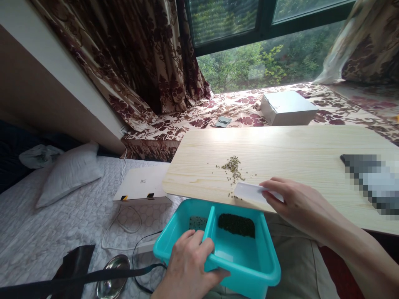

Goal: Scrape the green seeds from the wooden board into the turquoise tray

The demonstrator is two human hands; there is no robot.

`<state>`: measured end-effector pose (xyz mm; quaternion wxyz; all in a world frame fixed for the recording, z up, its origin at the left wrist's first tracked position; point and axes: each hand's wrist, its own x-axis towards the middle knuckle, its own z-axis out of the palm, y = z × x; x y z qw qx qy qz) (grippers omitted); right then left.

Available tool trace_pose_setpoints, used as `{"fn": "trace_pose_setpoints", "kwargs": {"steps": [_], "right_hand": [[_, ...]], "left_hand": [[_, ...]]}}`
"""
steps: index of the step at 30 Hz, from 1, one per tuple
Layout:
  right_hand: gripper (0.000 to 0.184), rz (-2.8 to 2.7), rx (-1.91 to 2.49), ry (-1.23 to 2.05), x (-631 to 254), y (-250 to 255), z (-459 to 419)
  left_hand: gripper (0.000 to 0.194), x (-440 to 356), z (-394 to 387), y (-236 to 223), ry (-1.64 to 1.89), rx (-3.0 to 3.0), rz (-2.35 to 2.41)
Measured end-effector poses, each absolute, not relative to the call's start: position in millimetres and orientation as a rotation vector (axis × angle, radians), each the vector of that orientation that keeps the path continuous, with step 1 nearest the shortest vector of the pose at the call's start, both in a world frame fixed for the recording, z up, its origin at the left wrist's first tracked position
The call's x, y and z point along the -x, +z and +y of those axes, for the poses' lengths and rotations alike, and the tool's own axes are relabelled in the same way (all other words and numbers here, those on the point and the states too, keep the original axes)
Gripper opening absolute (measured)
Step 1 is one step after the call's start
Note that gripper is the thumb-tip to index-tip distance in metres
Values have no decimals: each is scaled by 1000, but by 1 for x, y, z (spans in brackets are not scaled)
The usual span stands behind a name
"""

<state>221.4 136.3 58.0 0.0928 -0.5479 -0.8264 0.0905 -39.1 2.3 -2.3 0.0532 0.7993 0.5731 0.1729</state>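
Observation:
My left hand [190, 265] grips the near rim and middle divider of a teal two-compartment bin [268, 265], held just under the front edge of a pale wooden board [296, 153]. Both compartments hold dark green beans; the right one holds more. My right hand [296, 203] pinches a flat white card [251, 192] that rests on the board at its front edge. A small pile of green beans [233, 166] lies on the board just beyond the card, with a few stray ones around it.
A white box [286, 107] and a small grey item [223, 121] lie on the patterned window seat. On the bed to the left are a pillow [70, 172], a white flat device [141, 185] with cables, a metal dish [112, 278] and a black strap. A blurred dark object sits at the board's right.

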Motion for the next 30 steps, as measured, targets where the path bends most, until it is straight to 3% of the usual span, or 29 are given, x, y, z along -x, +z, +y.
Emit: {"fn": "trace_pose_setpoints", "kwargs": {"steps": [30], "right_hand": [[27,-2452,1558,388,-221,56,131]], "left_hand": [[54,41,2,-3,566,-2439,1751]]}}
